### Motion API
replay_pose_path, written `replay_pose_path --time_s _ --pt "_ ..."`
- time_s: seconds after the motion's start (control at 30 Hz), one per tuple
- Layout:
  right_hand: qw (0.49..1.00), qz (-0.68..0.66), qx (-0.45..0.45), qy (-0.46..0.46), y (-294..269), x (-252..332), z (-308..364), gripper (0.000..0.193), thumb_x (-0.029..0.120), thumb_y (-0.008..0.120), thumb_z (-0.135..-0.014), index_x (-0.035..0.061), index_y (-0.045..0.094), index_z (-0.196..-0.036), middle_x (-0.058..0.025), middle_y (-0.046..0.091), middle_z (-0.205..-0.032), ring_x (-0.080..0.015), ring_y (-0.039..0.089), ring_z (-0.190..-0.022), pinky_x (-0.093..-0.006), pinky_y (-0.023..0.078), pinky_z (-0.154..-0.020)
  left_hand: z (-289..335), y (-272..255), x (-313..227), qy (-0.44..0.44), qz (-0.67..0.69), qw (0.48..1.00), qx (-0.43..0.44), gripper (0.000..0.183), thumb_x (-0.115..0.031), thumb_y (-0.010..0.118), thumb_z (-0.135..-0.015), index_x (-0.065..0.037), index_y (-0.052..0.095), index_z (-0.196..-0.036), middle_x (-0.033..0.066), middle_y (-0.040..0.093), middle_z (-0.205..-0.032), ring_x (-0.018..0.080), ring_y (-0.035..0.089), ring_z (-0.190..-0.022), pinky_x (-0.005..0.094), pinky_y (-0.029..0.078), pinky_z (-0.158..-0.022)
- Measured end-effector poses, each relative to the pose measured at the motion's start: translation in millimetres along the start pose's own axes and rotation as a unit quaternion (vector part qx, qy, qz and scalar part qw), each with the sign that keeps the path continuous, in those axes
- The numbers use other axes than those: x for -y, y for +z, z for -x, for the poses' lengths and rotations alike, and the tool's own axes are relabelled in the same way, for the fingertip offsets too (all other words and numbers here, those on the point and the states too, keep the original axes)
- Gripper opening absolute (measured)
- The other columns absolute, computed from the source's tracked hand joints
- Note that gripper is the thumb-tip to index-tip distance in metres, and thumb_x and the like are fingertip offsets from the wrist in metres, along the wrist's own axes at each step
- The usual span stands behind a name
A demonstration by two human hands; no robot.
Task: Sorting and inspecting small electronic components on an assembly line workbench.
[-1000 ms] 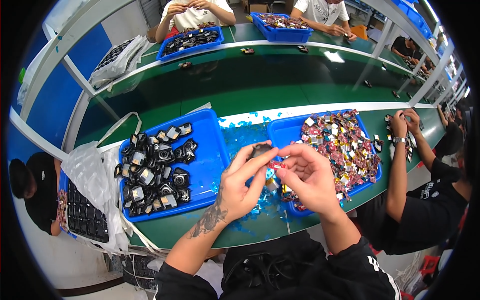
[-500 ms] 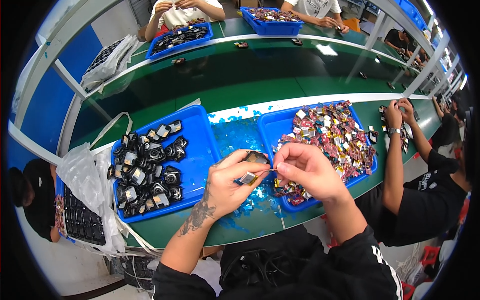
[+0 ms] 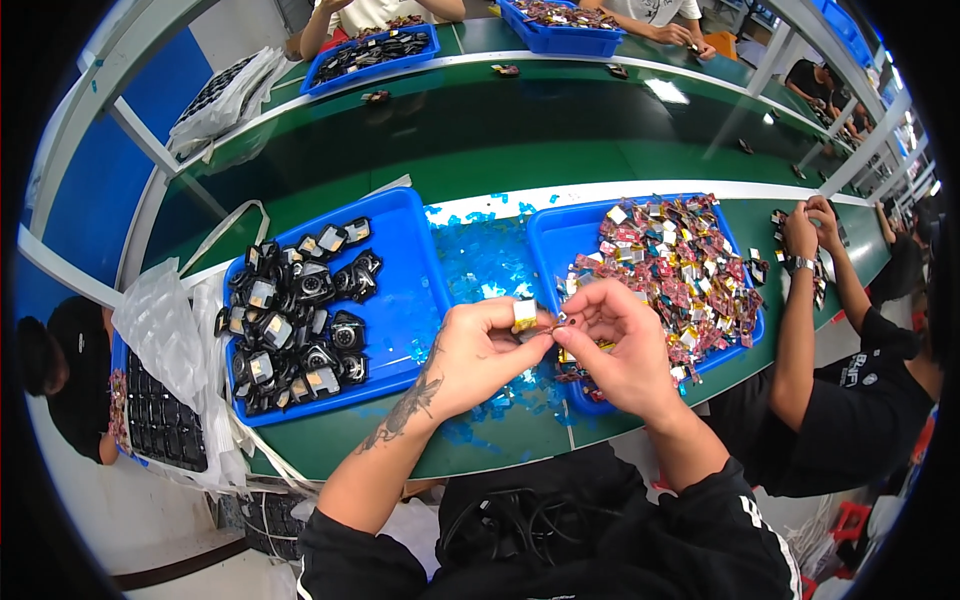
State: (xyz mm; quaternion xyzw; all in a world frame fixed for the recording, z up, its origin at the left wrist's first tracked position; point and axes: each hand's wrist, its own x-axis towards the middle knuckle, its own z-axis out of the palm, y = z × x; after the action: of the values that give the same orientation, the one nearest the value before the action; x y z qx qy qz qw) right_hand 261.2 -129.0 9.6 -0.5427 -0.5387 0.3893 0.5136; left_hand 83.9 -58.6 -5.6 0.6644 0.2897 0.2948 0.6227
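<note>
My left hand [image 3: 485, 360] is closed, pinching a small circuit board with a silver-and-yellow part [image 3: 525, 314] that stands up above its fingers. The fingertips of my right hand [image 3: 625, 355] are pressed together at the board's dark red end [image 3: 562, 326], meeting the left fingertips. Whether a black housing sits under the left fingers is hidden. Left of my hands, a blue tray [image 3: 425, 250] carries several black plastic housings [image 3: 315, 285], some with silver plates. Beneath and beyond my right hand, another blue tray [image 3: 545, 235] is heaped with red circuit boards [image 3: 680, 265].
Blue film scraps [image 3: 480, 265] litter the green bench between the trays. A pale rail [image 3: 590, 190] separates it from a dark green belt [image 3: 430, 130] carrying a few small parts. Clear plastic bags [image 3: 165, 340] lie at left. A co-worker's arms [image 3: 795, 320] are close on the right.
Both hands have come closer together, their fingertips now meeting. The silver-and-yellow part has risen above the left fingers, and the black housing seen in my left hand has gone from sight.
</note>
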Motion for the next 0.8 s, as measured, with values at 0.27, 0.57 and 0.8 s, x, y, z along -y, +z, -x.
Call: replay_pose_path --time_s 0.27,0.57,0.8 --pt "0.998 -0.036 -0.043 -0.034 5 -10 -2 0.023 0.000 0.075 -0.080 0.0018 0.056 -0.094 -0.0002 0.061 -0.080 -0.0033 0.057 -0.070 -0.0168 0.046 -0.061 1 -4 -11 0.003 0.101 0.995 0.015 0.055 0.008 0.063 -0.084 -0.002 0.048 -0.136 0.0130 0.060 -0.125 0.0173 0.060 -0.111 0.0301 0.050 -0.096" --pt "0.993 0.069 -0.072 -0.065 6 -10 -1 0.021 0.001 0.076 -0.079 0.0017 0.056 -0.086 -0.0005 0.061 -0.075 -0.0029 0.054 -0.066 -0.0177 0.044 -0.057 -2 -1 -8 -0.001 0.091 0.995 0.028 0.057 0.011 0.059 -0.085 -0.004 0.045 -0.138 0.0136 0.060 -0.126 0.0170 0.060 -0.113 0.0299 0.050 -0.096" --pt "0.995 0.051 -0.052 -0.066 12 -4 -7 0.029 -0.002 0.074 -0.079 0.0014 0.054 -0.099 -0.0036 0.062 -0.091 -0.0050 0.054 -0.072 -0.0177 0.046 -0.059 -1 7 -3 0.030 0.151 0.988 -0.005 0.060 0.012 0.054 -0.085 -0.010 0.040 -0.139 0.0151 0.059 -0.128 0.0170 0.058 -0.116 0.0294 0.050 -0.094"
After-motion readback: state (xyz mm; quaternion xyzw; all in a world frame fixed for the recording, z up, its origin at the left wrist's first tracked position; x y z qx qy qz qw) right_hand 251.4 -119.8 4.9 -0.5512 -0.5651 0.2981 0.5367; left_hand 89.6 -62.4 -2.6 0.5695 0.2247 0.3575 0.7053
